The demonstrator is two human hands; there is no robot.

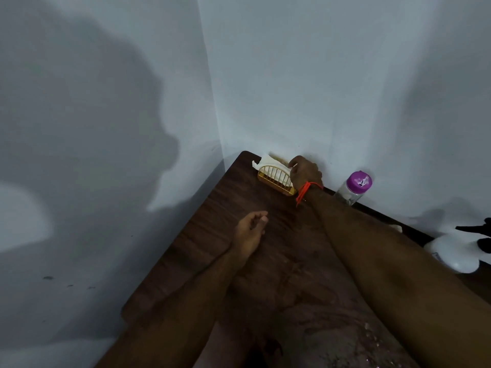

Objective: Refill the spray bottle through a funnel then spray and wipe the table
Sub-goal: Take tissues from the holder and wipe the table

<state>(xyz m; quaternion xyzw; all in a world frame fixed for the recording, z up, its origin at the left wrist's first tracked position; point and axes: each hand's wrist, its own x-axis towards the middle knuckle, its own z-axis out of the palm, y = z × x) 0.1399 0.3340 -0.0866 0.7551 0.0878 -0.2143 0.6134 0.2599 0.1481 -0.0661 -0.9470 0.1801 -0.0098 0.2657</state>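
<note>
Here, spray bottle (451, 254) right of both hands.

This looks like a plain room in a home, seen at a corner where two bare, pale painted walls (305, 75) meet. A dark wood-grain worktop (239, 261) is pushed right into that corner, touching both walls. Household odds and ends stand along its far edge: a small gold wire napkin holder (275, 179) with white paper napkins (263, 162) in it, and a clear plastic jar with a purple lid (354, 188) beside the wall. A white plastic bottle (454, 254) lies at the right edge. The light is dim and throws a person's large shadow (93, 142) on the left wall.
</note>
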